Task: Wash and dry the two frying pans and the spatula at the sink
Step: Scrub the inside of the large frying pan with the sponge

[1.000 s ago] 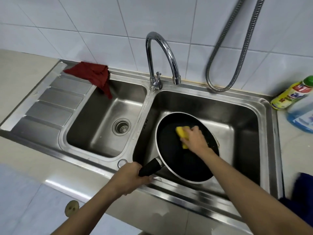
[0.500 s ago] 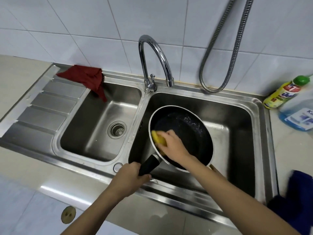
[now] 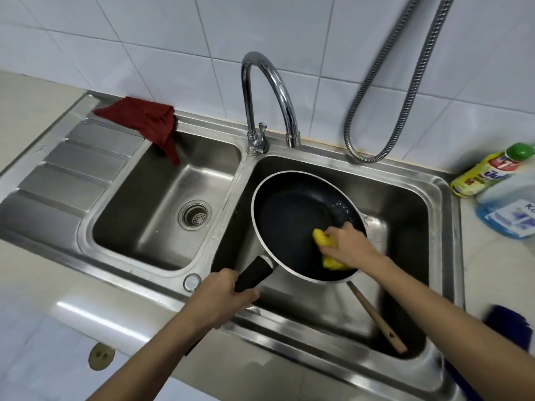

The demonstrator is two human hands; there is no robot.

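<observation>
A black frying pan (image 3: 289, 218) with a pale rim is held tilted over the right sink basin (image 3: 405, 204). My left hand (image 3: 223, 296) grips its black handle at the basin's near left corner. My right hand (image 3: 347, 244) presses a yellow sponge (image 3: 321, 237) against the pan's inner surface, low on the right side. A few soap flecks show on the pan's right wall. A wooden spatula handle (image 3: 376, 316) sticks out from under the pan toward the basin's near right corner. A second pan is not visible.
A chrome tap (image 3: 269, 94) arches over the divider, with no water visibly running. The left basin (image 3: 162, 209) holds only a drain. A red cloth (image 3: 144, 120) drapes over its far left corner. Detergent bottles (image 3: 492, 175) stand at right; a blue cloth (image 3: 509, 328) lies near right.
My right hand and the sponge have swept from the pan's left side near the handle to its lower right. The pan has stayed in my left hand. The spatula handle has come into view.
</observation>
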